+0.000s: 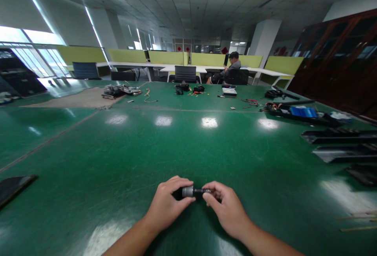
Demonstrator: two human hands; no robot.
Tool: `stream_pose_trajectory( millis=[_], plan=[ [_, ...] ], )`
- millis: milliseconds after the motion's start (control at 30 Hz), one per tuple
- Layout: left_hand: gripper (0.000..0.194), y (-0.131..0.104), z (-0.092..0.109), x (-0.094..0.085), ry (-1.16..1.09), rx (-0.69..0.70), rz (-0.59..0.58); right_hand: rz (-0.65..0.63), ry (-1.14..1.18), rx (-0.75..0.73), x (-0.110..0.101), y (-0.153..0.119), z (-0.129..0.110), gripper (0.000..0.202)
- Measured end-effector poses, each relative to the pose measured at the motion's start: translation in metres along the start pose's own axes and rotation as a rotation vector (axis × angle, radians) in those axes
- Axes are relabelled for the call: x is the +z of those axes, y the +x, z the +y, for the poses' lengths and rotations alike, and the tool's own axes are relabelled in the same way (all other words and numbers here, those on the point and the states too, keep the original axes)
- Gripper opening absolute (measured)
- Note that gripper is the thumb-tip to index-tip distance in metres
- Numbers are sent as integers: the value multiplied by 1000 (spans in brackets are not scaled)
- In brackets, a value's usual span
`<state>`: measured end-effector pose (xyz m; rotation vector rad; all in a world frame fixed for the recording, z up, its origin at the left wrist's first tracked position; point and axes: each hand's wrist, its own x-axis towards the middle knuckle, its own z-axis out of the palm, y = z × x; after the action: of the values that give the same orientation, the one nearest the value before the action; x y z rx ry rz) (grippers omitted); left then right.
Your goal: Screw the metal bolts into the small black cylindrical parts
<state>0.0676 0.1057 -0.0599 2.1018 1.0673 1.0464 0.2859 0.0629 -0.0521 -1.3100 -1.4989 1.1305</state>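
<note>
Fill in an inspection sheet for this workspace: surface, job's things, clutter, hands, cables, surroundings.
Surface: green table, glossy, reflecting lights.
Job's things: grey cylinder with dark shaft, between the hands.
Clutter: white box at the far side; dark slab at left.
Hands: left hand grips the cylinder; right hand pinches the shaft's end.
Cables: tan cord, far side.
Surroundings: seated person, yellow-green partitions, brown cabinet.

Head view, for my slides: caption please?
Left hand grips a grey cylinder, right hand a dark shaft, over a green table.
</note>
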Motion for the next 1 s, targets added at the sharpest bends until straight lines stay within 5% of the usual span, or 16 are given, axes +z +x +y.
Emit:
stream_pose_trajectory(
  millis=[1000],
  plan=[
    [32, 4, 5, -5, -80, -1, -7, 59, 41, 7, 0, 0, 2, 20]
  ],
)
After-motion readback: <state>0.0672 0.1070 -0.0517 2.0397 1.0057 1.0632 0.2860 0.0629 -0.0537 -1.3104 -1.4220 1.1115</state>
